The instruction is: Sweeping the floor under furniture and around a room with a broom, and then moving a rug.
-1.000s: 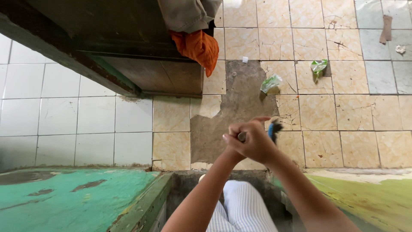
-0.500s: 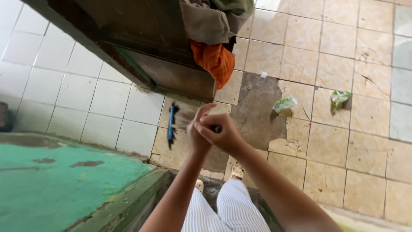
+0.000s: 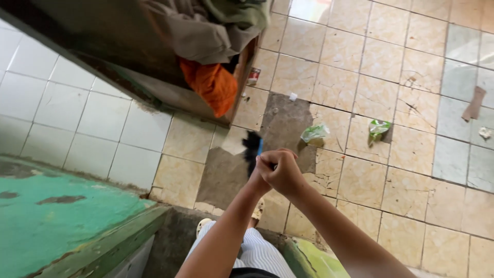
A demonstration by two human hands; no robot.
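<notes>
- The right hand [image 3: 282, 172] is clenched in a fist around the handle of a brush [image 3: 253, 150], out in front of the person above the floor.
- The left hand [image 3: 256, 181] sits mostly hidden behind the right one, pressed against it at the wrist; I cannot tell whether it grips anything.
- The brush has a blue back and dark bristles. Its head sticks out from the top of the fist, with the long axis running up and slightly left in the view, away from the person toward the wall.
- Half a second ago the brush head stood well to the left of the hands, upright in front of the pale wall tiles; now it lies close over the knuckles, above the bare cement patch [image 3: 280, 123].
- Both hands have shifted a little to the right and lower in the view since then.
- Below the arms show striped trousers [image 3: 257, 252].
- The floor is cracked beige tile [image 3: 360, 180], with two green wrappers [image 3: 315, 133] lying on it.
- An orange cloth [image 3: 208, 85] hangs from a dark wooden ledge.
- White wall tiles [image 3: 77, 118] and a worn green surface [image 3: 56, 216] lie left.
</notes>
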